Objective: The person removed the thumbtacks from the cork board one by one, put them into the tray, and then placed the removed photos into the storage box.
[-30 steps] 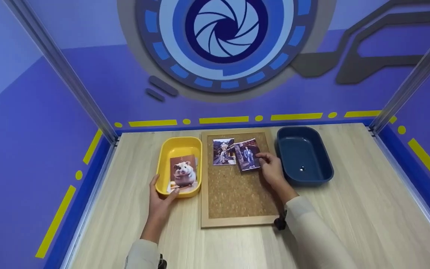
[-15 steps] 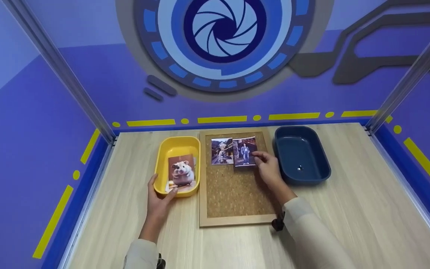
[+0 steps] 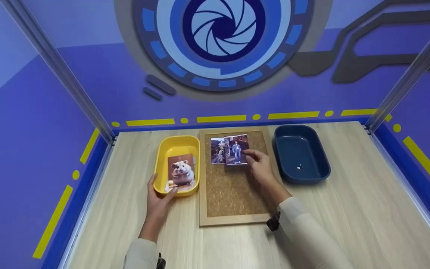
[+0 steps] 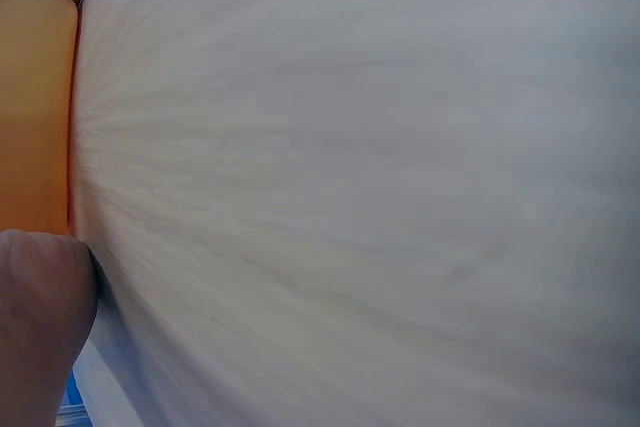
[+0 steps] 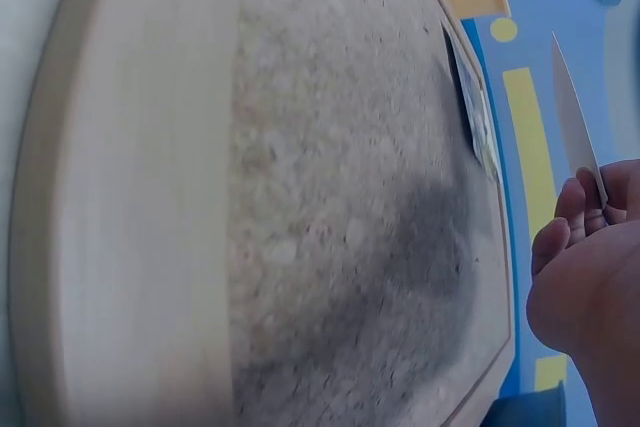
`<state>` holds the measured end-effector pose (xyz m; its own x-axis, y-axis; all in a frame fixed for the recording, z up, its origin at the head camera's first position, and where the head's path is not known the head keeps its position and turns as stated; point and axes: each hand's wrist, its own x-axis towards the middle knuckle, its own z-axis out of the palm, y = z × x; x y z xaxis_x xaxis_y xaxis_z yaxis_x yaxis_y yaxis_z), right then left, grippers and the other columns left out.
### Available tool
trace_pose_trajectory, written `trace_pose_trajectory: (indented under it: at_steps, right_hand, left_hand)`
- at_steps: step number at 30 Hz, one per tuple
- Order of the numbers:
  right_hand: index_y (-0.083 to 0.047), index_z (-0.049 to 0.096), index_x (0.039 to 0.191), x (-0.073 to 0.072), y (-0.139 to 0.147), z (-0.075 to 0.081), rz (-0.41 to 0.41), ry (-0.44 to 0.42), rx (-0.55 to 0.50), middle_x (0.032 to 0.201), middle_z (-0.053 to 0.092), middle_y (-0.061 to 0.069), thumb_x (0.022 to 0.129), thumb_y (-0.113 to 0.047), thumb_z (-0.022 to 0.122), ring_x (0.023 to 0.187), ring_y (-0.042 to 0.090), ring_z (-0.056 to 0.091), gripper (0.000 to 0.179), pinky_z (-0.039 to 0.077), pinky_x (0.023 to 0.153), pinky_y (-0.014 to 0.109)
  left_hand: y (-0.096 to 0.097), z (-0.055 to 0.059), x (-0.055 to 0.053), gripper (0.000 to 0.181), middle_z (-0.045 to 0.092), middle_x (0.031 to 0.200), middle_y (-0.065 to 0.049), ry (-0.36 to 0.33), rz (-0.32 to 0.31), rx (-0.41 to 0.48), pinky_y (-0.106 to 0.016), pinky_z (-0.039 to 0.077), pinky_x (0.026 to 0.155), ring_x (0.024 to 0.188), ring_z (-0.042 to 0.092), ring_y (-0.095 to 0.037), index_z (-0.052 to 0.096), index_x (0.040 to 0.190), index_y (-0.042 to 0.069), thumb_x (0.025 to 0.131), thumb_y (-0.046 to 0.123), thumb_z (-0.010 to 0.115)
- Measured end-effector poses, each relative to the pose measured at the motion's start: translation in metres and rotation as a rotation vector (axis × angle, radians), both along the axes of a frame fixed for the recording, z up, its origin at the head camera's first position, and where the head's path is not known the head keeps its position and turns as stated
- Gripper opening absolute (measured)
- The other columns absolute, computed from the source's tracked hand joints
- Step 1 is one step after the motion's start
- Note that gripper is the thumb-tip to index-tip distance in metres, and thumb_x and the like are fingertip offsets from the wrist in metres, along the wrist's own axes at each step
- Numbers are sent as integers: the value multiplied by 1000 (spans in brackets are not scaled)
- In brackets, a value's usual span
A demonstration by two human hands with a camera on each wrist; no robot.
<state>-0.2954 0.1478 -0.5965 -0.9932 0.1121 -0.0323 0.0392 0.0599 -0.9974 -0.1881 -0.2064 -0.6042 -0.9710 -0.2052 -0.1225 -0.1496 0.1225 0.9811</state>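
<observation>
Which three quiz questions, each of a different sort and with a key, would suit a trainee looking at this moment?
1. What is the right hand pinching?
2. True or false: the left hand grips the yellow tray.
3. Where does the hamster picture lie? A: on the corkboard. B: inside the yellow tray. C: inside the dark blue tray.

Key: 1: a photo of a standing person, held near its right edge in the head view. 2: true. 3: B.
</observation>
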Motion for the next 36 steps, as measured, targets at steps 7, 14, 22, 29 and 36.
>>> trace_pose_trajectory:
  at_steps: [7, 14, 22, 29, 36]
  right_hand:
    - [-8, 71, 113, -1, -12, 5, 4, -19, -13, 96, 61, 5, 95, -3, 58, 80, 16, 55, 23, 46, 63, 23]
    - [-10, 72, 112, -1, -23, 11, 27, -43, -33, 93, 58, 7, 96, -4, 58, 79, 22, 53, 23, 44, 57, 26]
    - [-2, 73, 109, 0, -31, 12, 29, 42, -34, 94, 62, 9, 92, 2, 60, 80, 16, 53, 21, 47, 64, 26]
    - [-7, 72, 112, 6, -38, 16, 61, -46, -84, 98, 60, 7, 95, -1, 59, 82, 17, 53, 22, 47, 66, 30]
    - [-2, 72, 110, 6, -47, 15, 81, 32, -58, 97, 64, 10, 92, 3, 59, 83, 16, 55, 22, 51, 70, 28]
  left_hand:
    - [-2, -19, -7, 91, 18, 166, -2, 6, 20, 14, -48, 11, 127, 155, 15, -23, 18, 156, 33, 87, 29, 77]
    - [-4, -35, -11, 88, 17, 166, 5, -12, 40, -38, -48, 13, 127, 155, 15, -20, 16, 153, 44, 89, 34, 75]
    - [-4, -35, -11, 87, 18, 166, 6, -8, 42, -31, -47, 13, 127, 155, 15, -19, 17, 154, 44, 89, 32, 74]
    - [-5, -33, -11, 90, 16, 167, 1, 3, 29, -17, -48, 11, 128, 156, 14, -22, 16, 156, 37, 88, 32, 75]
    - [-4, -34, -11, 88, 17, 166, 5, 5, 40, -39, -48, 14, 127, 155, 16, -19, 17, 154, 44, 89, 34, 74]
